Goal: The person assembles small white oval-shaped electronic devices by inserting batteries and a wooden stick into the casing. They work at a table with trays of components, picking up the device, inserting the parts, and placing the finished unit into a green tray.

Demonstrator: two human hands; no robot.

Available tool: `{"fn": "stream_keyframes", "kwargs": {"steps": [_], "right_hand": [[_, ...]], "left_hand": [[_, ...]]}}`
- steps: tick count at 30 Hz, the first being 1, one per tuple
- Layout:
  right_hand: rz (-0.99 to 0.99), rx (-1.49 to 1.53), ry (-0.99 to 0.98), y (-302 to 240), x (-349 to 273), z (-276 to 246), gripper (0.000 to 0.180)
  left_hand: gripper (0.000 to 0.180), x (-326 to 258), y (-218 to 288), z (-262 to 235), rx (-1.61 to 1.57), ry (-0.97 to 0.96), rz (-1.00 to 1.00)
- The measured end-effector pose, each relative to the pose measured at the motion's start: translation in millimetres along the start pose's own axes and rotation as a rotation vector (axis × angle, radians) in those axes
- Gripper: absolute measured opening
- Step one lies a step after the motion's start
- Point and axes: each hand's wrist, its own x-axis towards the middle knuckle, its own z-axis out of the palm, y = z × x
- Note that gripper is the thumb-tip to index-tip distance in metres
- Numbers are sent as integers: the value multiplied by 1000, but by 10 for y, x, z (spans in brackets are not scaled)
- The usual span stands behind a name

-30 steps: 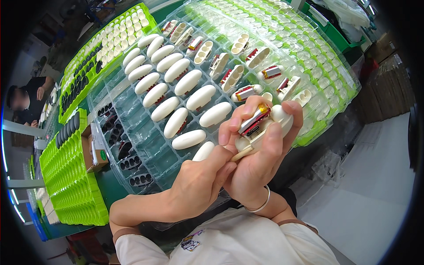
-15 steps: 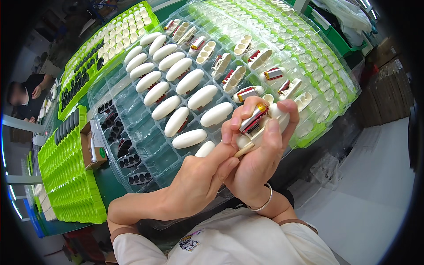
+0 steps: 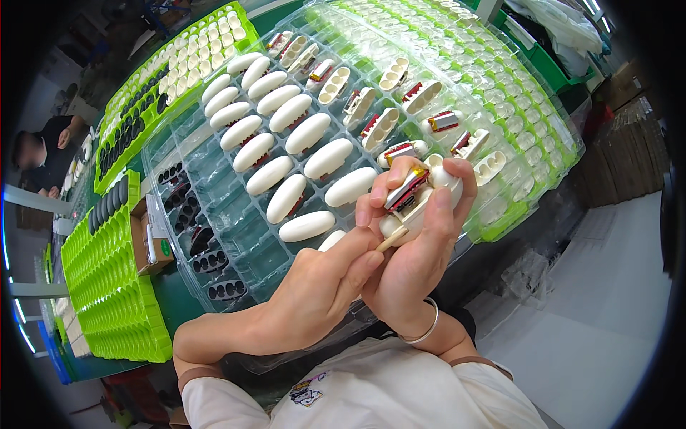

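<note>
My right hand (image 3: 411,268) is closed round a white oval plastic housing (image 3: 446,182). Inside that open housing sit a silver battery wrapped in red and yellow (image 3: 409,187) and some dark parts. Pinched between the thumb and forefinger of my left hand (image 3: 314,293) is a thin pale stick (image 3: 393,238), its tip against the near end of the housing. The left hand's other fingers are partly hidden. Beneath and beyond my hands lies a clear compartment tray (image 3: 257,268) with rows of white oval shells (image 3: 306,225) and several open housings with red-and-silver parts (image 3: 379,129).
Green moulded trays (image 3: 118,275) stand to the left; one beyond holds white and black pieces (image 3: 193,61). Clear trays over green ones (image 3: 500,107) fill the right. A small cardboard box (image 3: 148,239) sits beside the compartment tray. Another person (image 3: 53,146) is at the far left.
The housing has moved slightly left and tilted in my right hand, and more of the battery's side shows. The stick's tip has moved slightly up along the housing.
</note>
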Motion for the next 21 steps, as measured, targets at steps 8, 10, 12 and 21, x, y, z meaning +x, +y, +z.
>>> {"fn": "stream_keyframes", "kwargs": {"steps": [8, 10, 12, 21], "right_hand": [[128, 219, 11, -45, 76, -3, 27], [81, 196, -183, 6, 44, -85, 40], [71, 49, -241, 21, 13, -54, 48], [306, -65, -207, -78, 71, -260, 38]], "left_hand": [[15, 50, -57, -84, -197, 201, 170], [27, 141, -80, -173, -294, 226, 164], [28, 138, -45, -183, -398, 213, 112], [23, 179, -143, -257, -237, 367, 206]]}}
